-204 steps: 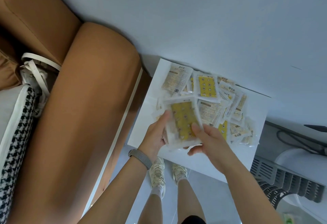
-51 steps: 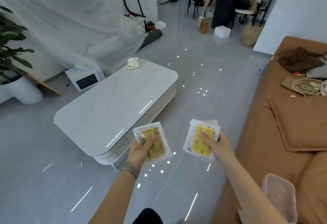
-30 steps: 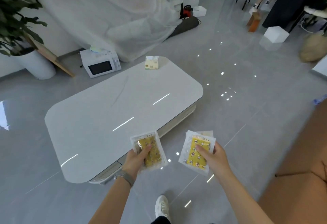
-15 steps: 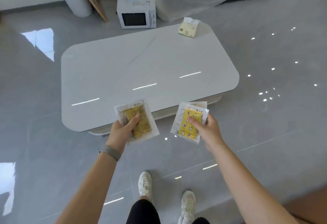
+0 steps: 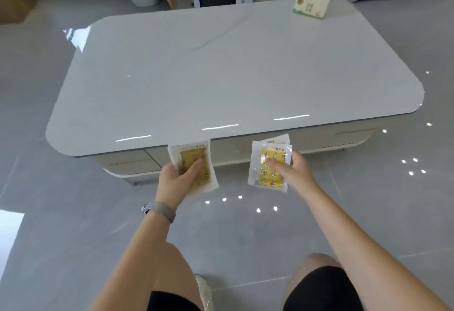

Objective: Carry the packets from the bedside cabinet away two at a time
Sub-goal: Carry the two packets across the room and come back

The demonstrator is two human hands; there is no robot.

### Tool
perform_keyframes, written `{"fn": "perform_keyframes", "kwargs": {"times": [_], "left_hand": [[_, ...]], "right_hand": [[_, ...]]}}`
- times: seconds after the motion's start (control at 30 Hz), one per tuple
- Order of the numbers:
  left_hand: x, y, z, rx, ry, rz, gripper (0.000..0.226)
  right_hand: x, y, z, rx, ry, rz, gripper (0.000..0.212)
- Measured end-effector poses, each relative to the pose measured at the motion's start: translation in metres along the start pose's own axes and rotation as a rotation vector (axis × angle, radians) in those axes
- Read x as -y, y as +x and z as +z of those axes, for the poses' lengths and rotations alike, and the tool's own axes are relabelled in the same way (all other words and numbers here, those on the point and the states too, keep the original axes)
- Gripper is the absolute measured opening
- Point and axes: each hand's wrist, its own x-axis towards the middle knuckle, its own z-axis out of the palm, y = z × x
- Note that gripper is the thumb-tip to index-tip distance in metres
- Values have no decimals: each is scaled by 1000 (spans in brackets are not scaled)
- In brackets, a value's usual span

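Closer now than half a second ago, the coffee table (image 5: 221,70) fills the head view, its near edge at twelve o'clock from both hands. My left hand (image 5: 175,180) pinches one packet (image 5: 196,165), my right hand (image 5: 292,173) the other packets (image 5: 269,165), long axes pointing tableward; neither hand looks nearer.

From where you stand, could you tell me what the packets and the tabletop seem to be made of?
The packets look like thin clear plastic film over yellow printed inserts, with glossy, crinkled edges. The tabletop looks like polished stone or glass: pale, hard, mirroring ceiling lights, with one faint vein.
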Motion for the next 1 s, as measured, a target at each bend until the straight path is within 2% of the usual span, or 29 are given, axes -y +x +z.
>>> {"fn": "perform_keyframes", "kwargs": {"times": [0.2, 0.3, 0.4, 0.53, 0.63, 0.77, 0.87, 1.0], "left_hand": [[58, 69, 11, -25, 255, 243, 28], [78, 70, 1, -69, 215, 277, 30], [82, 54, -8, -60, 61, 241, 15], [82, 40, -12, -69, -204, 132, 6], [78, 43, -13, -128, -215, 163, 5], [72, 44, -12, -108, -225, 234, 5], [71, 49, -11, -99, -204, 275, 4], [69, 55, -5, -102, -219, 305, 7]], "right_hand": [[-69, 101, 38, 88, -147, -143, 19], [-91, 126, 59, 146, -308, -207, 15], [-103, 131, 72, 169, -441, -225, 13], [-108, 134, 79, 177, -376, -214, 11], [-114, 141, 84, 169, -346, -227, 12], [-120, 143, 85, 154, -330, -255, 11], [-116, 140, 79, 218, -249, -234, 14], [-129, 137, 69, 249, -272, -216, 20]]}}
